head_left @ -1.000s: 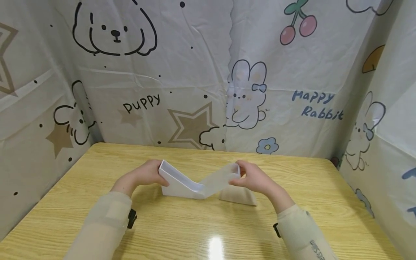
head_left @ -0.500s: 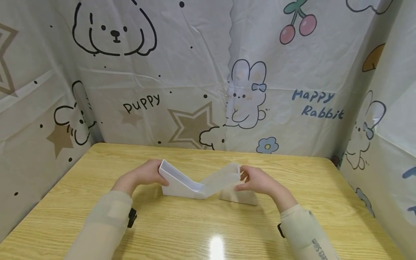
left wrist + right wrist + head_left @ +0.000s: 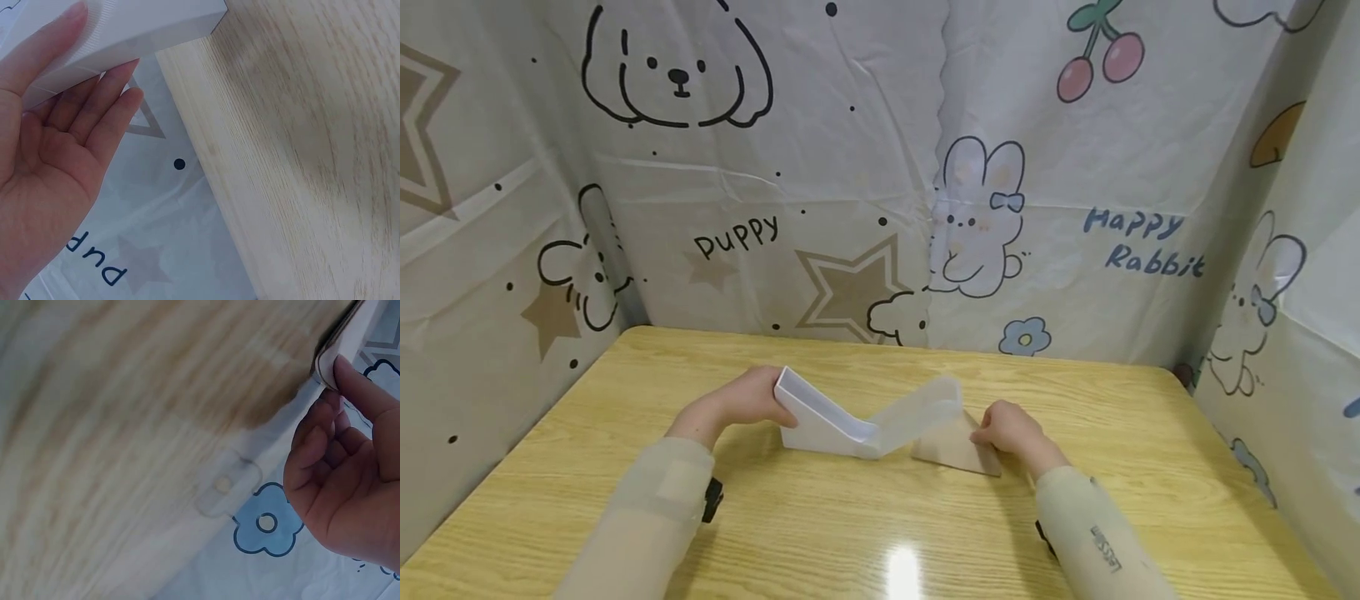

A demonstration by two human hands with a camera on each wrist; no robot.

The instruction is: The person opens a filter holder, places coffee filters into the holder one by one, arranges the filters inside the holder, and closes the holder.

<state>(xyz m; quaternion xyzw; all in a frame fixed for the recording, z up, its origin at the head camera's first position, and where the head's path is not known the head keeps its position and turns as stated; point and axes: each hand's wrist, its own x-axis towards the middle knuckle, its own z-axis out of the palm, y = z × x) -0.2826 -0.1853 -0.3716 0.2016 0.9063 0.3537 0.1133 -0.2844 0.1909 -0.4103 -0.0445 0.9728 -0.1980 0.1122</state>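
A white box (image 3: pixel 820 429) with a sloping open top stands on the wooden table. Its frosted, translucent lid (image 3: pixel 917 417) slants up to the right from the low end. My left hand (image 3: pixel 756 400) grips the tall left end, thumb on the near face; in the left wrist view the thumb lies across the white box (image 3: pixel 150 28) with the fingers under it. Beneath the lid is a thin, flat beige piece (image 3: pixel 946 446), pinched at its right edge by my right hand (image 3: pixel 1011 429). In the right wrist view, thumb and forefinger hold the beige piece's rounded corner (image 3: pixel 329 364).
The pale wooden table (image 3: pixel 820 533) runs back to a hanging patterned cloth (image 3: pixel 850 167). More cloth (image 3: pixel 1307 358) closes off the sides. Light glares on the tabletop near the front edge.
My right hand has let go of the lid's upper end, moved right and down, and taken hold of the beige piece's edge. The left hand keeps its grip on the box.
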